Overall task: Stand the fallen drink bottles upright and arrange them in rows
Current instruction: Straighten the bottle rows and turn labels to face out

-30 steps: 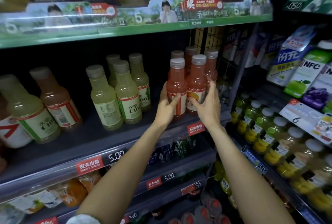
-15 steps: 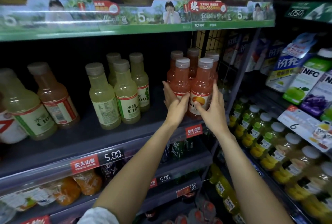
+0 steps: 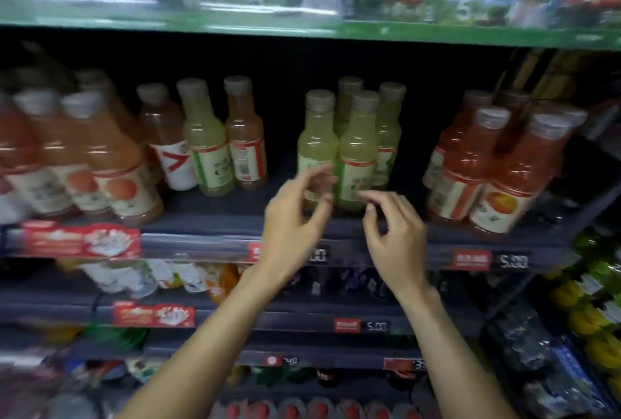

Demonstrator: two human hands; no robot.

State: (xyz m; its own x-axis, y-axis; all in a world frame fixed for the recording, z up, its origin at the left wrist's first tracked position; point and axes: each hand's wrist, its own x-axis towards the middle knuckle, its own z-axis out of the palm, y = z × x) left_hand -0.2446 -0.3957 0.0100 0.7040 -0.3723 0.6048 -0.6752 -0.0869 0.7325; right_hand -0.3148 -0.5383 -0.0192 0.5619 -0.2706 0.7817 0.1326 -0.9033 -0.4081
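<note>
As we reach for the cluster of four pale green plastic drink bottles (image 3: 349,146) standing upright mid-shelf (image 3: 215,213), our left hand (image 3: 295,217) and right hand (image 3: 395,233) hover just before them, fingers loosely curled, holding nothing. Gripping low on the front pair should help square the rows without tipping.
</note>
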